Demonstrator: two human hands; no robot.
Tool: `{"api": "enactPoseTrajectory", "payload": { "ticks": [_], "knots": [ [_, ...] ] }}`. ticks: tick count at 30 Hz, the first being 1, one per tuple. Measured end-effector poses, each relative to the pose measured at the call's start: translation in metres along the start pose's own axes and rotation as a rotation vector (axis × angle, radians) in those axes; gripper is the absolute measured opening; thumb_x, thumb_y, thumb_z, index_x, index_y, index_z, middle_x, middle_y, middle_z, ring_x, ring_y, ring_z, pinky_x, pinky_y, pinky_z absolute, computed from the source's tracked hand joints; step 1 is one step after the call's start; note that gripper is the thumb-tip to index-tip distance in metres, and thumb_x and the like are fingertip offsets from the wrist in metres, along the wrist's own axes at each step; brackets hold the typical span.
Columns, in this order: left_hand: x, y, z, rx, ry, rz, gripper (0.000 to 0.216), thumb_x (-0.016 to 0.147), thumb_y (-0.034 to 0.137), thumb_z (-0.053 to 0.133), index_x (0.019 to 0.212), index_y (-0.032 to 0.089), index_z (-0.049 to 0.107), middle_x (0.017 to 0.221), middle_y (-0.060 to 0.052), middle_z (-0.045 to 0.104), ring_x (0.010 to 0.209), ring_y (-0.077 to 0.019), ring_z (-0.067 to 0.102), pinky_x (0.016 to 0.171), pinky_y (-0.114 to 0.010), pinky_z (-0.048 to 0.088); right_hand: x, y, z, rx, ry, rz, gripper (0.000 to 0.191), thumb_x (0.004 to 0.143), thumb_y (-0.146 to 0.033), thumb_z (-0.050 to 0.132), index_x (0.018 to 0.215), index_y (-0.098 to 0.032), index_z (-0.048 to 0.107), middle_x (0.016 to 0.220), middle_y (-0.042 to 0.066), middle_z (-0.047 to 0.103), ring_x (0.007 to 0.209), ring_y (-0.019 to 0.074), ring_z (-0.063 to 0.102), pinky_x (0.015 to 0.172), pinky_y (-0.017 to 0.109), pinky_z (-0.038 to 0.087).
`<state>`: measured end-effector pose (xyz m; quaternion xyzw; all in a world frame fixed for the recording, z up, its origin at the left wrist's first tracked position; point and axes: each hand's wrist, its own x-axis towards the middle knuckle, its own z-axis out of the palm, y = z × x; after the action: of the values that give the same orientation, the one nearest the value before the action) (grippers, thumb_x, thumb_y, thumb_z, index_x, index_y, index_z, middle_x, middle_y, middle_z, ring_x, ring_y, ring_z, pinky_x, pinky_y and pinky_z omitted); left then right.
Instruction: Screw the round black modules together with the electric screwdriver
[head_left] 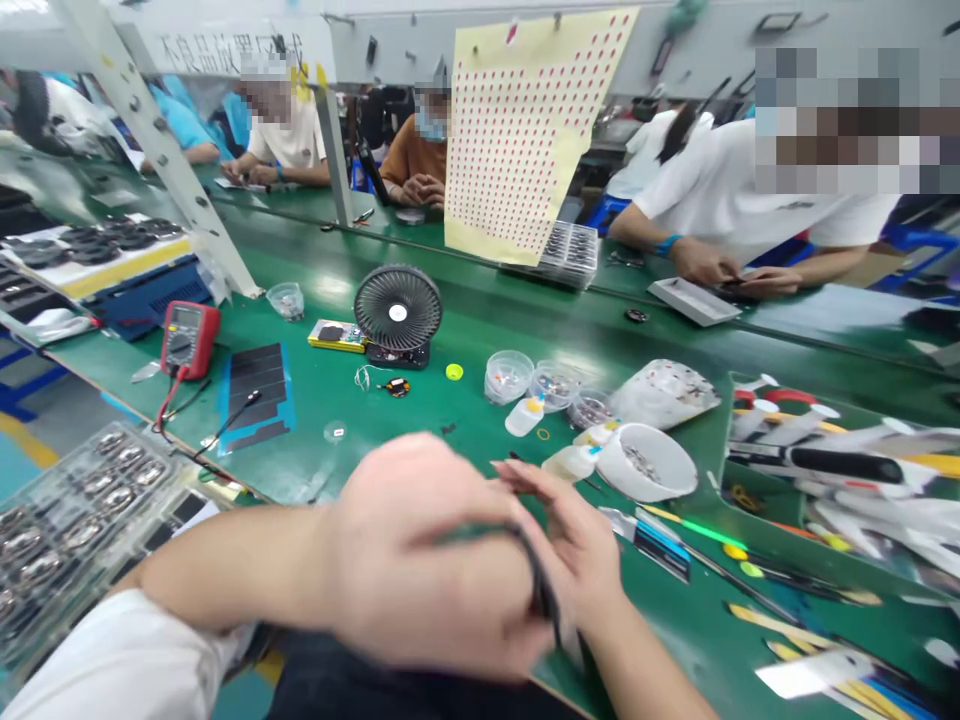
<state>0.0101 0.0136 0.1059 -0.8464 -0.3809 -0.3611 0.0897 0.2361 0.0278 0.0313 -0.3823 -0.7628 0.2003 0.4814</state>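
Note:
My left hand (442, 560), smeared by motion, is raised close to the camera with its fingers curled inward. My right hand (581, 540) faces it, thumb and fingers bent around a thin, dark, curved piece (544, 580). That piece runs between both hands; most of it is hidden by my left hand, so its kind does not show. Beyond them on the green bench stands a small black fan (398, 308) on its base. A yellow-edged module (336, 335) lies beside the fan, and a small round circuit board (398, 387) with thin wires lies in front.
A red multimeter (189, 340) stands left, near a dark panel sheet (257, 395). Small clear cups (508, 377), squeeze bottles (525, 415) and a white bowl (649, 462) sit right of centre. A green tool bin (731, 480) borders the right. Co-workers sit across the bench.

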Motion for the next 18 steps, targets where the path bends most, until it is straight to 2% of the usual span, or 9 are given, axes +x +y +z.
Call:
{"api": "enactPoseTrajectory", "payload": {
  "ticks": [2,4,7,9,11,15,18],
  "knots": [
    [0.021,-0.021,0.029,-0.162,0.040,0.192,0.014,0.089,0.042,0.068,0.084,0.028,0.067,0.085,0.001,0.076,0.075,-0.0142,0.073,0.069,-0.032,0.058,-0.001,0.002,-0.001,0.312,0.002,0.089,0.044,0.107,-0.045,0.059,0.149,-0.028,0.060,0.132,0.016,0.076,0.104,0.0269,0.082,0.085,0.038,0.071],
    [0.030,-0.039,0.058,-0.262,0.018,0.282,0.014,0.089,0.037,0.067,0.088,0.023,0.068,0.082,-0.001,0.075,0.074,-0.0144,0.072,0.068,-0.032,0.054,-0.001,0.005,0.001,0.510,-0.029,0.159,0.049,0.105,-0.046,0.065,0.152,-0.038,0.057,0.141,0.012,0.072,0.112,0.0260,0.079,0.089,0.036,0.070],
    [0.023,-0.053,0.089,-0.376,-0.015,0.309,0.014,0.087,0.032,0.066,0.092,0.020,0.067,0.081,-0.002,0.073,0.072,-0.0148,0.070,0.068,-0.030,0.052,-0.002,0.008,0.007,0.572,-0.041,0.307,0.044,0.099,-0.037,0.076,0.141,-0.037,0.069,0.133,0.009,0.077,0.108,0.0228,0.081,0.091,0.032,0.069],
    [0.012,-0.055,0.097,-0.474,-0.016,0.267,0.014,0.087,0.032,0.066,0.095,0.020,0.065,0.081,-0.002,0.074,0.073,-0.0144,0.070,0.070,-0.028,0.053,-0.002,0.007,0.011,0.578,-0.060,0.387,0.038,0.097,-0.037,0.078,0.134,-0.032,0.075,0.118,0.008,0.082,0.097,0.0213,0.082,0.086,0.029,0.069],
    [0.003,-0.054,0.098,-0.558,-0.035,0.209,0.014,0.089,0.032,0.067,0.096,0.020,0.063,0.083,-0.001,0.074,0.073,-0.0139,0.069,0.070,-0.026,0.053,-0.002,0.005,0.014,0.578,-0.071,0.418,0.034,0.096,-0.034,0.079,0.130,-0.032,0.077,0.104,0.005,0.084,0.086,0.0180,0.081,0.078,0.025,0.069],
    [-0.004,-0.052,0.095,-0.619,-0.086,0.122,0.012,0.089,0.029,0.067,0.095,0.021,0.061,0.081,-0.001,0.071,0.071,-0.0138,0.067,0.067,-0.024,0.053,-0.001,0.002,0.017,0.561,-0.030,0.413,0.038,0.094,-0.023,0.079,0.128,-0.041,0.077,0.103,-0.001,0.083,0.077,0.0117,0.076,0.073,0.018,0.066],
    [-0.004,-0.051,0.096,-0.620,-0.086,0.102,0.012,0.088,0.028,0.067,0.095,0.022,0.060,0.080,0.000,0.070,0.070,-0.0139,0.066,0.067,-0.024,0.054,-0.001,0.002,0.017,0.509,-0.026,0.405,0.040,0.092,-0.020,0.079,0.126,-0.041,0.079,0.093,-0.002,0.082,0.069,0.0102,0.072,0.066,0.016,0.063]
  ]
}}
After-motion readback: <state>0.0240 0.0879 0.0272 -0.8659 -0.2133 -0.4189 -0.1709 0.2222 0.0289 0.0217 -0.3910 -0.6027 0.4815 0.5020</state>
